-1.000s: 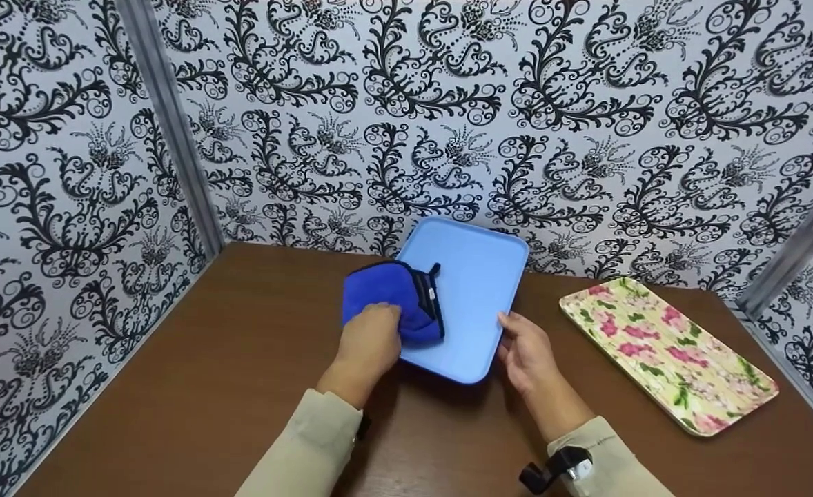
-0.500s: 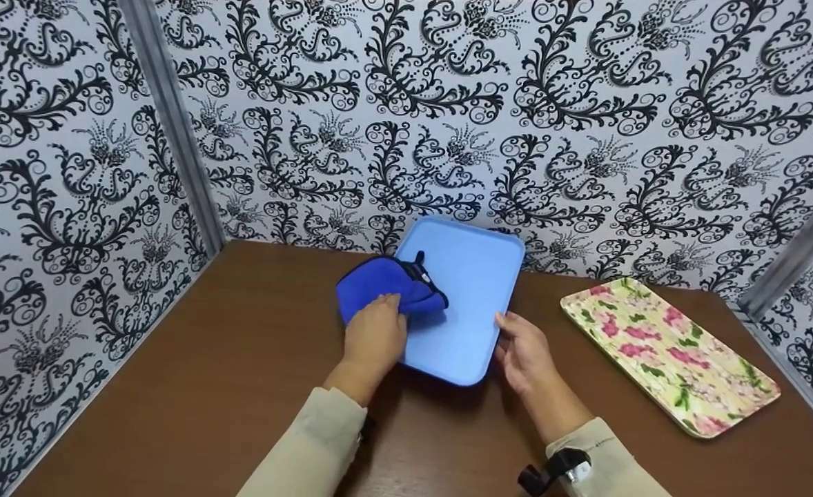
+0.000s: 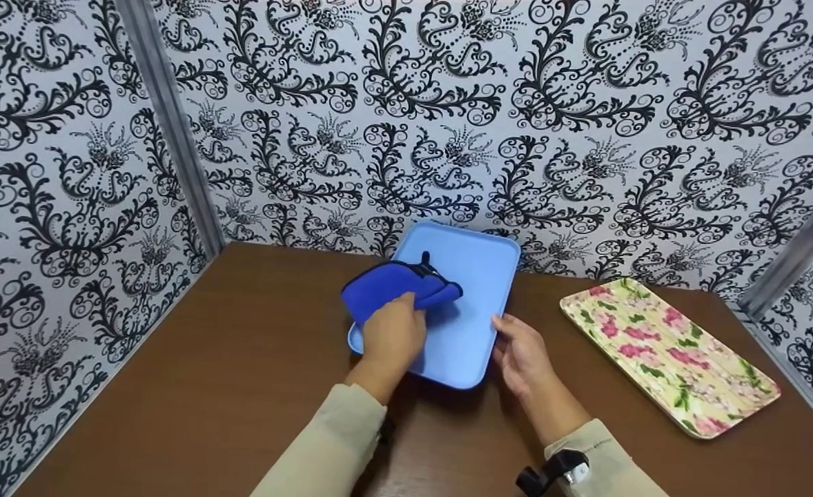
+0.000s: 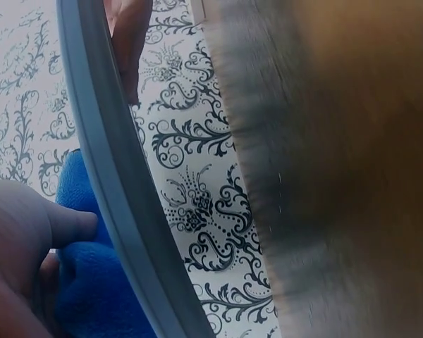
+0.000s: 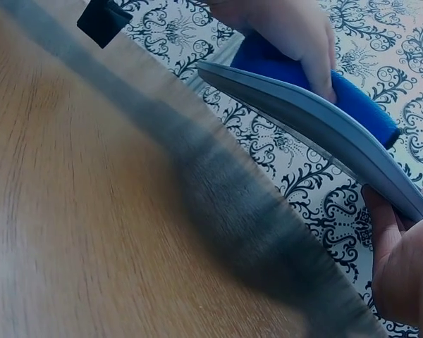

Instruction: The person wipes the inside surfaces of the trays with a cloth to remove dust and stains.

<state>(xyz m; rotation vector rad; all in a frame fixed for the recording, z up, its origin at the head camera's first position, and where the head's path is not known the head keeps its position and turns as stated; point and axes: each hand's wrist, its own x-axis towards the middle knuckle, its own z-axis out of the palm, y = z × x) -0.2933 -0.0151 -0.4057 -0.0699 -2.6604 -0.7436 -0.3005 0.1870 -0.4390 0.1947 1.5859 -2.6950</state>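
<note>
In the head view a light blue tray [image 3: 465, 345] is held tilted above the table. My right hand [image 3: 525, 355] grips its right edge, thumb on the rim and fingers underneath, as the right wrist view also shows. My left hand [image 3: 394, 335] holds a bunched blue cloth [image 3: 382, 286] with black edging and a small loop against the tray's upper face. In the left wrist view the cloth [image 4: 102, 289] bulges around the thumb, close to the tray's rim [image 4: 120, 183]. Part of the tray's left side is hidden behind the cloth and left hand.
A rectangular tray with a pink flower pattern [image 3: 669, 355] lies on the right of the brown wooden table [image 3: 241, 359]. Patterned wall panels [image 3: 441, 103] stand close behind and along both sides. A black strap with a small device [image 3: 555, 473] sits on the right wrist.
The left hand has slid the cloth rightward over the tray, uncovering the tray's lower left corner. The tray has shifted slightly left and down with the right hand still gripping it.
</note>
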